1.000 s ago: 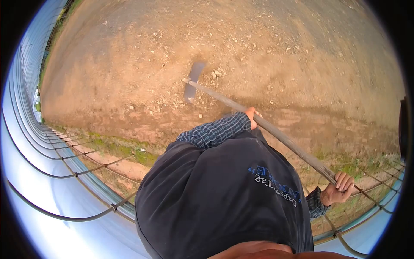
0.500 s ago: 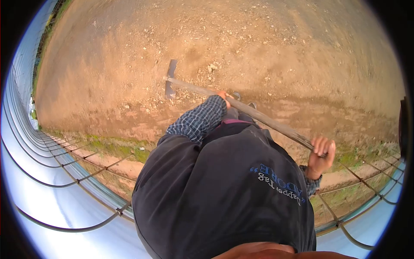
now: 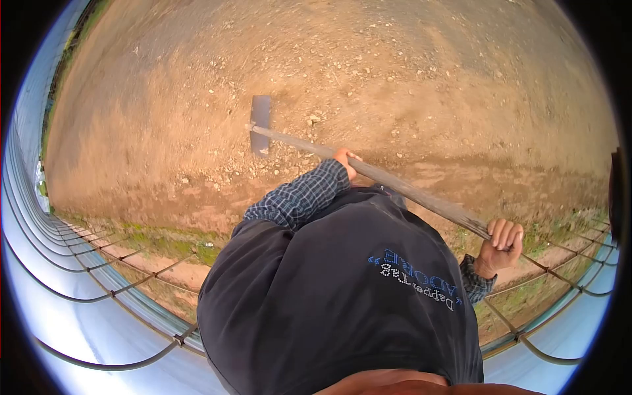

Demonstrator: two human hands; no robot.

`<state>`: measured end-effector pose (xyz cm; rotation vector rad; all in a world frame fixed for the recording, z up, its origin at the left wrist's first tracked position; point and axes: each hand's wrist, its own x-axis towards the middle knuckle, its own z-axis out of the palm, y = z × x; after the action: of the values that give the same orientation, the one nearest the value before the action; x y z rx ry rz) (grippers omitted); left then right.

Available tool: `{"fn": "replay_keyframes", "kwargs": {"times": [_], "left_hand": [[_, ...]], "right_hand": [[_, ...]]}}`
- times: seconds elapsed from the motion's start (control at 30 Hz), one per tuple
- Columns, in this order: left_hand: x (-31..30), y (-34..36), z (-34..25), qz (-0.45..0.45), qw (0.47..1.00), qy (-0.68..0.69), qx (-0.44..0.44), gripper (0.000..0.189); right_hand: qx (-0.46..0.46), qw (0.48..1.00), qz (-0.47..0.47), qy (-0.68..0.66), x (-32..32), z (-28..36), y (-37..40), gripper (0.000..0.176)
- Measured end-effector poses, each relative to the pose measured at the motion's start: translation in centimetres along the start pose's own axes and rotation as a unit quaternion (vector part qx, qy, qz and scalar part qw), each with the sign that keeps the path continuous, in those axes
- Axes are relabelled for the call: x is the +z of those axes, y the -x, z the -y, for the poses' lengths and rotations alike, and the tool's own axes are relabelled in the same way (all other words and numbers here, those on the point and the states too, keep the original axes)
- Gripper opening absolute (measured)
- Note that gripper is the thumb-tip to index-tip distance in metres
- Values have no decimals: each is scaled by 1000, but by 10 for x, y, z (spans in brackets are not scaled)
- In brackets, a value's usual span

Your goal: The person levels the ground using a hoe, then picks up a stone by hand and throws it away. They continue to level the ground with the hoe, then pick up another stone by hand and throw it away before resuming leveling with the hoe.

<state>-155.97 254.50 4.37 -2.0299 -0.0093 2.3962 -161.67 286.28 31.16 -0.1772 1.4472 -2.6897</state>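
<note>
A hoe (image 3: 408, 190) with a long, weathered wooden handle lies slantwise across the front of my body. Its flat rectangular metal blade (image 3: 261, 125) is at the far left end, over the stony dirt. My left hand (image 3: 345, 162) is closed round the middle of the handle, in front of my waist. At the handle's near end, on the right, my right hand (image 3: 501, 243) wraps its fingers round the wood. Checked sleeves cover both forearms, and a dark printed top covers my torso.
Brown ground (image 3: 421, 85) with scattered small stones stretches ahead. A small heap of pale stones (image 3: 313, 120) lies right of the blade. Behind me runs a mossy earth strip (image 3: 171, 242), with a metal grid (image 3: 155, 273) and pale sheeting beyond it.
The hoe's blade has turned to show more of its flat face. My right hand and the handle's near end have shifted right and slightly down in view.
</note>
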Motion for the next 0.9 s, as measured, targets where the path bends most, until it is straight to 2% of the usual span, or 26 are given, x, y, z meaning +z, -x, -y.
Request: {"fn": "replay_keyframes", "kwargs": {"times": [0.1,0.2,0.3,0.33,0.4,0.43,0.5,0.57,0.6,0.63,0.67,0.7,0.77,0.8,0.9], "left_hand": [[7,19,-22,-23,999,-23,9,14],[5,-32,-21,-54,999,0,4,16],[32,-29,38,-60,995,-82,5,16],[33,-50,69,-25,999,-35,30,12],[56,-53,136,-58,995,-78,32,6],[66,-54,168,-68,994,-85,25,9],[77,-47,224,-86,992,-93,22,12],[95,-33,270,-92,986,-128,-51,11],[99,-28,292,-93,986,-130,-51,11],[103,-24,314,-69,988,-108,-88,10],[108,-19,332,-43,988,-86,-123,9],[113,-13,350,-42,988,-85,-122,9],[124,1,378,-4,991,-104,-80,8],[124,-1,385,30,991,-105,-74,7],[126,-11,378,37,991,-84,-100,7]], "right_hand": [[25,999,-9,-21,2,-20,5,31],[60,998,-25,-17,-16,-18,2,30],[51,998,-33,7,-58,8,-4,30],[34,998,-33,27,-77,24,-7,30],[27,997,-59,36,-122,63,-10,31],[17,995,-89,41,-145,81,-10,31],[15,995,-92,40,-188,116,-9,32],[6,995,-94,38,-220,146,-14,33],[-9,995,-90,53,-234,163,-16,34],[-24,994,-83,68,-248,180,-19,34],[-33,994,-75,67,-264,195,-24,33],[-34,995,-74,65,-276,208,-31,33],[-69,997,-10,16,-294,228,-45,31],[-76,997,-13,21,-300,235,-49,30],[-59,998,29,-18,-317,230,-59,31]]}}
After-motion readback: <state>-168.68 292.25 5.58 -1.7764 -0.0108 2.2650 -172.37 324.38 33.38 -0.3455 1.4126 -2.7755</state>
